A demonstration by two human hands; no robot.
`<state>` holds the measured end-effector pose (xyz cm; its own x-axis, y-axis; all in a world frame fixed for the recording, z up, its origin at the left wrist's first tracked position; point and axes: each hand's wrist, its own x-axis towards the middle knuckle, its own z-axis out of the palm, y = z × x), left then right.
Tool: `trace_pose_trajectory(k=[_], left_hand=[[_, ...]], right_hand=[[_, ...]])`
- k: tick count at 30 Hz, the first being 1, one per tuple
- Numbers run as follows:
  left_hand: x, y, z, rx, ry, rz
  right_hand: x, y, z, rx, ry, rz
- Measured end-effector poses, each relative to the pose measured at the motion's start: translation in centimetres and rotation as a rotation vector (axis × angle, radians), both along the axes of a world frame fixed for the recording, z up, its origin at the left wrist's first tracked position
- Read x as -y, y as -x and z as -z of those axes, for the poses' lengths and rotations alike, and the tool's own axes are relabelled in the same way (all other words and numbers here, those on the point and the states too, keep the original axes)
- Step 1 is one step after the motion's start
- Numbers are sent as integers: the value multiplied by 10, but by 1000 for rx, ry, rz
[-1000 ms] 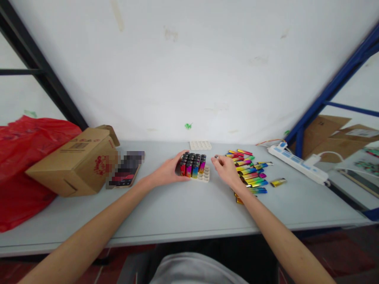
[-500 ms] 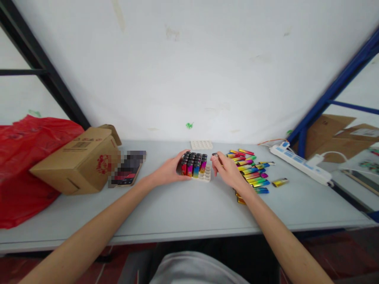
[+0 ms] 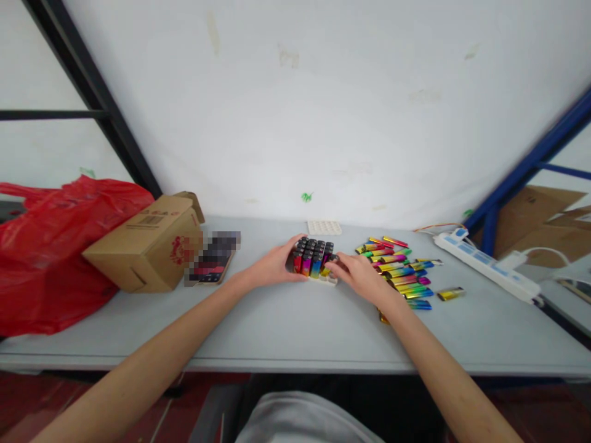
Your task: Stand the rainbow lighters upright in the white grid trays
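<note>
A white tray [image 3: 329, 280] in the middle of the grey table [image 3: 295, 326] holds several rainbow-coloured lighters [image 3: 313, 257] standing upright. My left hand [image 3: 277, 264] cups the tray's left side, fingers curled against the lighters. At the tray's right side my right hand [image 3: 355, 274] pinches a lighter and sets it down among the standing ones. To the right lies a pile of loose rainbow lighters [image 3: 398, 271], flat on the table, and a single gold lighter [image 3: 450, 294] lies apart from it.
A second white tray [image 3: 324, 227] lies by the wall. A cardboard box [image 3: 148, 249], a phone [image 3: 213, 266] and a red plastic bag [image 3: 50, 246] are at the left. A white power strip [image 3: 489, 264] runs along the right, next to a blue rack post [image 3: 521, 178].
My right hand has come down and left from above the tray's right edge to the tray, carrying a lighter. The view has shifted slightly to the left. My left hand stays on the tray.
</note>
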<state>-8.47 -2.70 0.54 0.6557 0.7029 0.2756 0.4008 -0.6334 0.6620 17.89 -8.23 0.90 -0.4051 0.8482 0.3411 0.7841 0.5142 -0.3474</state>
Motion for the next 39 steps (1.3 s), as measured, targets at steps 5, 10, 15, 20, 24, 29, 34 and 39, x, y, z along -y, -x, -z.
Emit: trace_pose_trajectory(k=[5, 10, 15, 20, 24, 29, 34, 39], left_hand=[[-2, 1, 2, 10, -8, 0], [-1, 1, 2, 2, -12, -2], [-2, 1, 3, -8, -1, -14], [-2, 1, 3, -1, 2, -17], [0, 1, 0, -5, 12, -21], [1, 0, -1, 5, 17, -11], [0, 1, 0, 4, 7, -11], [-2, 2, 3, 6, -19, -8]], right_hand=[[-3, 0, -9, 160, -136, 43], [-26, -55, -5, 109, -181, 58], [-46, -97, 9, 259, -91, 7], [-50, -92, 3, 354, -16, -85], [-50, -87, -7, 296, 44, -144], [-44, -86, -9, -44, 150, -87], [-34, -74, -17, -574, 209, -20], [-27, -47, -31, -802, 309, -20]])
